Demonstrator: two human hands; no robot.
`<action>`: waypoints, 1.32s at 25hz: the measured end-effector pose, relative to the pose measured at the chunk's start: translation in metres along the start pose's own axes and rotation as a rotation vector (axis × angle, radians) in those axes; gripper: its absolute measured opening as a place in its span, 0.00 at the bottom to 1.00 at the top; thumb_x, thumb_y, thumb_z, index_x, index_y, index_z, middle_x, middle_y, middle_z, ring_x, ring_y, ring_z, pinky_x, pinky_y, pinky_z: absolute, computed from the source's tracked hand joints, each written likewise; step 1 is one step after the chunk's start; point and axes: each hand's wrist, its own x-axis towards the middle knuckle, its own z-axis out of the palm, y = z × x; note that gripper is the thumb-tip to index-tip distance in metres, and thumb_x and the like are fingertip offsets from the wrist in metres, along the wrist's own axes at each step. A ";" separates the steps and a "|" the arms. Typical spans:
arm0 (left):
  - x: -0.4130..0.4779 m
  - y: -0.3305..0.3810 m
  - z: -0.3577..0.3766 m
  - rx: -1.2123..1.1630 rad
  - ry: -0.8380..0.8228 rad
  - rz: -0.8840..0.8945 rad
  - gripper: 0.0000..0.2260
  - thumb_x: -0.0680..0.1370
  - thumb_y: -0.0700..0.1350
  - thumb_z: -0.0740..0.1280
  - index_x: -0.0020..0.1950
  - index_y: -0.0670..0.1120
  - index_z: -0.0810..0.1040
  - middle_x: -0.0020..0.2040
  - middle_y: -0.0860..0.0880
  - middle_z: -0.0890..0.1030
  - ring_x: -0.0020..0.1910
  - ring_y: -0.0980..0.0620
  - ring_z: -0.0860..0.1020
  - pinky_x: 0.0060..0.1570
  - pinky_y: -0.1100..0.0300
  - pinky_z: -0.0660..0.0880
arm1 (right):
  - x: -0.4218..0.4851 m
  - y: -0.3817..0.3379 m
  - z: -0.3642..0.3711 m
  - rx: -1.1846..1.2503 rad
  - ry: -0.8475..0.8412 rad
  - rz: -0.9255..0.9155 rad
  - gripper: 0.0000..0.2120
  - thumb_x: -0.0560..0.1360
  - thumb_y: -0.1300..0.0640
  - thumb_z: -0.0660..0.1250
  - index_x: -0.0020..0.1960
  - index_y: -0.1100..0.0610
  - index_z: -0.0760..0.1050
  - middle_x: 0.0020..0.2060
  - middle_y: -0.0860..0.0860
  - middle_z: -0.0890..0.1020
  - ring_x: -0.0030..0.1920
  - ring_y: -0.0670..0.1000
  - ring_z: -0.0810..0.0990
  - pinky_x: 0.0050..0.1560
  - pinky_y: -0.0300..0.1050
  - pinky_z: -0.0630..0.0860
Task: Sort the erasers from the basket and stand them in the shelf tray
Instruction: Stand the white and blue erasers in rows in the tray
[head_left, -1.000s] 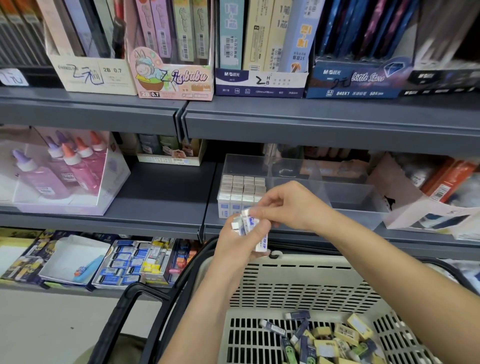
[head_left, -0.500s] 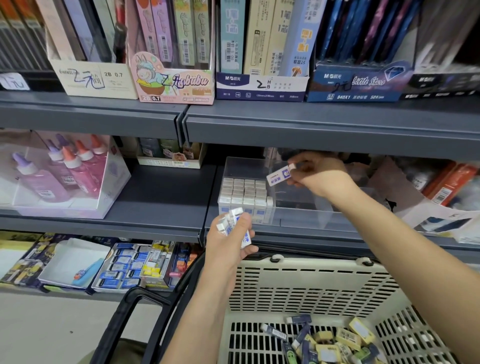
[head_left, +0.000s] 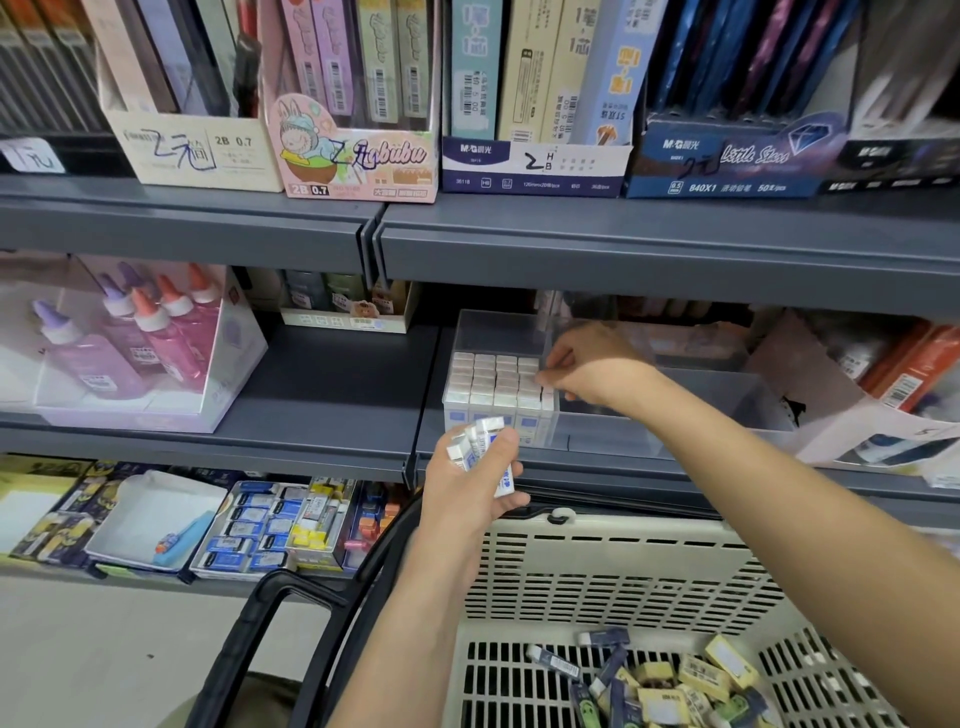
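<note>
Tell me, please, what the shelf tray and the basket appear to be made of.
The shelf tray looks like clear, glossy rigid plastic: the erasers standing inside show through its walls. The basket looks like moulded cream plastic with a matte finish, judging by its regular slotted walls; its black handles are probably plastic too.

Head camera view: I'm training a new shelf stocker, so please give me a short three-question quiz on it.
1. True or false: the left hand holds several white, blue-sleeved erasers.
2. The right hand reaches into: A the clear plastic shelf tray; B the beige slotted plastic basket; C a cardboard box.
3. The loose erasers lying in the basket are mostly which colour?
Key: 1 true; 2 A; 3 yellow.
</note>
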 end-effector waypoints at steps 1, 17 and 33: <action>0.000 0.000 0.000 0.013 -0.010 -0.002 0.16 0.72 0.46 0.72 0.57 0.46 0.74 0.43 0.48 0.80 0.38 0.56 0.80 0.31 0.64 0.76 | 0.001 0.001 0.003 -0.048 -0.019 -0.010 0.09 0.74 0.49 0.67 0.43 0.55 0.79 0.37 0.47 0.80 0.37 0.47 0.78 0.37 0.36 0.69; -0.001 0.002 0.004 -0.090 -0.091 -0.068 0.10 0.75 0.44 0.69 0.54 0.44 0.76 0.37 0.49 0.82 0.32 0.57 0.80 0.28 0.62 0.76 | -0.057 0.009 0.003 0.582 -0.155 -0.263 0.03 0.74 0.61 0.68 0.46 0.55 0.77 0.33 0.50 0.82 0.31 0.41 0.79 0.32 0.33 0.73; 0.003 -0.002 0.002 -0.019 -0.044 -0.005 0.11 0.76 0.40 0.67 0.58 0.43 0.75 0.38 0.50 0.83 0.40 0.53 0.82 0.31 0.61 0.77 | 0.013 0.030 -0.005 0.158 0.336 -0.068 0.11 0.76 0.49 0.64 0.56 0.52 0.74 0.42 0.46 0.75 0.45 0.47 0.73 0.45 0.36 0.64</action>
